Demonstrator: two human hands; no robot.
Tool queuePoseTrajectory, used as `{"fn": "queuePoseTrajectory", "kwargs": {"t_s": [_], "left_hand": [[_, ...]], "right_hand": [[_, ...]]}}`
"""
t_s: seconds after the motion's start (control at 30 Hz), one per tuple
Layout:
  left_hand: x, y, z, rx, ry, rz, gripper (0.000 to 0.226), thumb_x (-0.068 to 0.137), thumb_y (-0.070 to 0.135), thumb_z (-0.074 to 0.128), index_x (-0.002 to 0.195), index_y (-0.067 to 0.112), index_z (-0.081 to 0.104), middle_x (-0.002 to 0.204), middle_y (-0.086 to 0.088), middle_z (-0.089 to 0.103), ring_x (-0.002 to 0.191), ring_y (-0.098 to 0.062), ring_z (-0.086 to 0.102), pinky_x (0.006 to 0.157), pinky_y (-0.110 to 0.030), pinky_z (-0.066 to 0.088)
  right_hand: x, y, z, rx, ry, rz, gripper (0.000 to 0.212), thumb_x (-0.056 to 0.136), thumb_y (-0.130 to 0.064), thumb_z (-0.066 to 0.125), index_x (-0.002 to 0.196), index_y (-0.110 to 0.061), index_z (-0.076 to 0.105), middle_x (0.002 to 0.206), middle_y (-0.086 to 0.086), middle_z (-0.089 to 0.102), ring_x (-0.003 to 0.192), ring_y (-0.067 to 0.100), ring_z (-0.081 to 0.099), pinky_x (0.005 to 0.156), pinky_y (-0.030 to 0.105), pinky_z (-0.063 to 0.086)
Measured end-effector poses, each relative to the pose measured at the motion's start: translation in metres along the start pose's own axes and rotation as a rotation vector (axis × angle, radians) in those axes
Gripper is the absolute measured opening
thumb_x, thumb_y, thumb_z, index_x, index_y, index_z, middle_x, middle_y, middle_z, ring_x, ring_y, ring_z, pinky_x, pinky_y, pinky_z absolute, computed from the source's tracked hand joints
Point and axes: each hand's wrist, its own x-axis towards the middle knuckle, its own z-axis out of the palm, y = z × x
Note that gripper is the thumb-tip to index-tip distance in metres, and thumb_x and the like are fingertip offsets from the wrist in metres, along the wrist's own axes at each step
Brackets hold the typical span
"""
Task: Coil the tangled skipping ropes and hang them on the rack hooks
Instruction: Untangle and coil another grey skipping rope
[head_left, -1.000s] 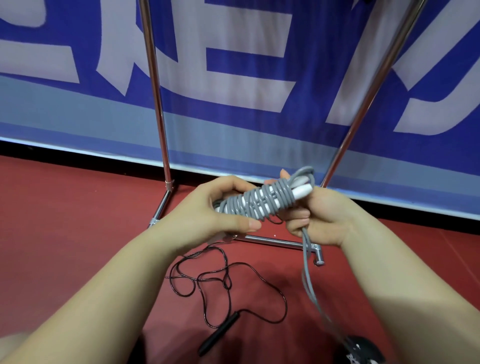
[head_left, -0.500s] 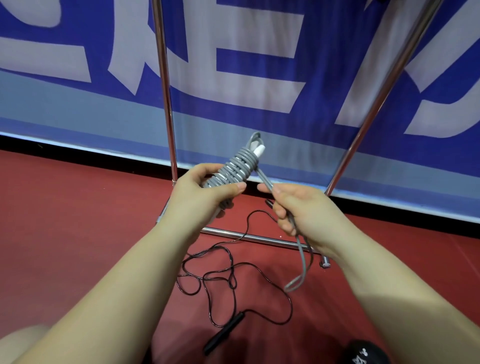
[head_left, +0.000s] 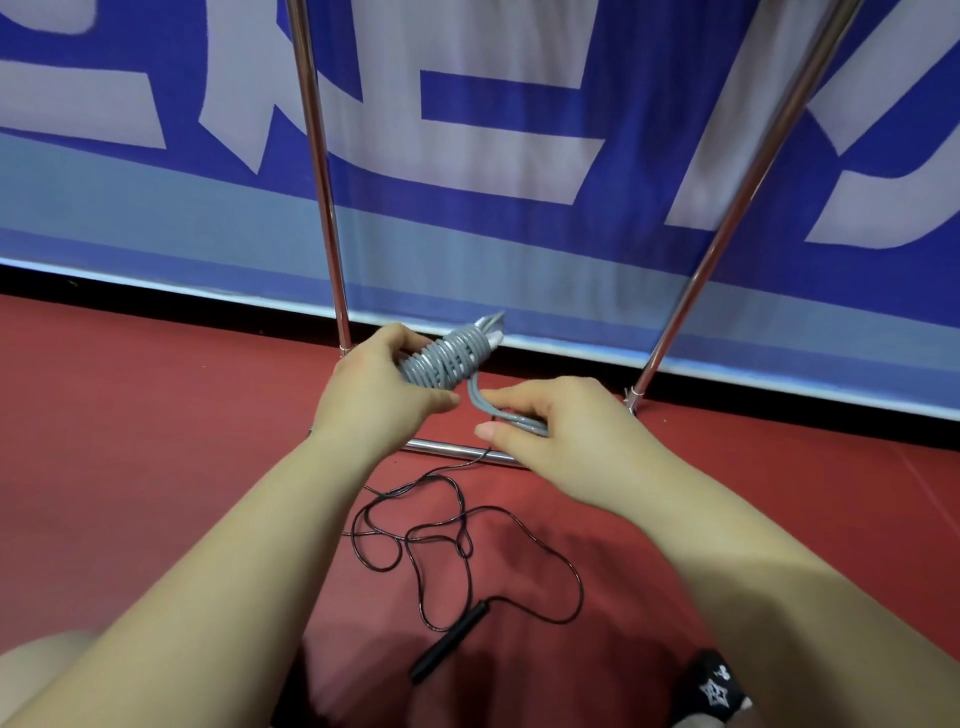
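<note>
While my left hand (head_left: 382, 387) holds the grey rope bundle (head_left: 448, 356) with fingers curled around its lower end, my right hand (head_left: 558, 434) pinches the loose grey tail (head_left: 485, 405) between thumb and fingers, just below the bundle. The bundle points up and away from me, in front of the rack's left pole (head_left: 322, 197); a white handle tip (head_left: 496, 336) shows at its upper end.

I think the main danger is that the wraps loosen. If I let the tail go slack, or if my left grip slides, the turns may spring open and the coil may fall apart, and then I must wind again. The tail is also short now, so tucking it badly could leave an end that slips out when the bundle hangs.

A second risk is on the red floor (head_left: 130, 467): the thin black rope (head_left: 467, 551) lies there in tangled loops with its black handle (head_left: 449, 642) near my legs, partly touching the rack's base bar (head_left: 457, 449). If I step or pull without care, it may catch on the bar and knot more.

No hooks are visible from here, so I cannot tell where the bundle will hang. I see no box, basket or other container in this view.
</note>
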Motion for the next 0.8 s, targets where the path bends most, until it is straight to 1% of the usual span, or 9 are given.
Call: {"fn": "queuePoseTrajectory", "kwargs": {"t_s": [0.1,0.13,0.2,0.33,0.47,0.57,0.67,0.73,0.8], "left_hand": [[-0.002,-0.001,0.0,0.19,-0.237,0.133,0.045,0.06,0.023,0.088,0.091,0.031,0.057,0.083,0.011,0.062,0.074,-0.011,0.057,0.064,-0.027,0.043],[-0.003,-0.001,0.001,0.205,-0.342,0.167,0.045,0.059,0.024,0.089,0.09,0.032,0.057,0.083,0.009,0.063,0.075,-0.013,0.057,0.067,-0.028,0.045],[-0.006,0.0,0.003,0.146,-0.517,0.172,0.044,0.06,0.021,0.089,0.09,0.03,0.058,0.081,0.006,0.063,0.07,-0.011,0.056,0.067,-0.027,0.046],[-0.011,0.008,0.0,-0.029,-0.677,0.161,0.043,0.064,0.012,0.087,0.097,0.025,0.063,0.07,0.017,0.06,0.059,-0.001,0.052,0.059,-0.016,0.042],[-0.014,0.017,-0.002,-0.102,-0.813,0.191,0.045,0.063,0.013,0.088,0.097,0.028,0.064,0.084,0.004,0.063,0.073,-0.011,0.056,0.07,-0.03,0.049],[-0.02,0.023,-0.004,-0.188,-0.837,0.216,0.045,0.061,0.013,0.088,0.094,0.033,0.066,0.084,0.007,0.063,0.074,-0.013,0.056,0.07,-0.033,0.051],[-0.021,0.029,-0.01,-0.37,-0.746,0.16,0.042,0.059,0.009,0.081,0.095,0.025,0.064,0.073,0.009,0.062,0.061,-0.01,0.054,0.054,-0.021,0.048],[-0.019,0.031,-0.013,-0.449,-0.652,0.125,0.038,0.065,0.0,0.077,0.096,0.017,0.064,0.071,0.008,0.063,0.057,-0.008,0.056,0.052,-0.018,0.047],[-0.017,0.029,-0.011,-0.505,-0.552,0.065,0.035,0.068,-0.003,0.076,0.095,0.016,0.064,0.072,0.004,0.065,0.058,-0.011,0.058,0.053,-0.02,0.049]], "right_hand": [[-0.001,0.001,-0.008,0.007,0.07,0.029,0.015,0.083,-0.036,0.068,0.093,-0.027,0.074,0.081,-0.012,0.069,0.07,-0.001,0.061,0.065,0.019,0.048],[-0.001,0.002,-0.011,0.014,0.087,0.037,0.012,0.083,-0.035,0.068,0.087,-0.026,0.074,0.076,-0.01,0.069,0.068,0.0,0.061,0.064,0.021,0.048],[0.0,0.007,-0.018,0.042,0.118,0.069,0.011,0.083,-0.034,0.068,0.08,-0.025,0.073,0.071,-0.006,0.069,0.067,0.005,0.063,0.064,0.025,0.049],[0.003,0.021,-0.028,0.248,0.205,0.162,0.01,0.079,-0.031,0.074,0.075,-0.023,0.072,0.069,-0.01,0.067,0.06,-0.005,0.059,0.059,0.011,0.044],[0.007,0.032,-0.033,0.534,0.003,0.344,0.008,0.071,-0.024,0.077,0.074,-0.018,0.072,0.056,-0.014,0.062,0.055,-0.002,0.052,0.055,0.011,0.039],[0.008,0.035,-0.037,0.872,-0.181,0.477,0.014,0.062,-0.024,0.071,0.073,-0.014,0.072,0.059,-0.005,0.063,0.054,0.007,0.053,0.052,0.019,0.044],[0.014,0.035,-0.035,1.119,-0.187,0.51,0.028,0.053,-0.037,0.085,0.069,-0.016,0.076,0.061,-0.004,0.06,0.05,0.007,0.047,0.048,0.019,0.036],[0.019,0.031,-0.031,1.225,-0.106,0.51,0.015,0.074,-0.027,0.073,0.084,-0.015,0.073,0.057,-0.005,0.046,0.042,0.003,0.031,0.04,0.014,0.023],[0.022,0.029,-0.026,1.27,-0.022,0.529,0.017,0.095,-0.008,0.042,0.092,-0.012,0.058,0.056,-0.004,0.038,0.035,0.0,0.024,0.035,0.012,0.016]]}}
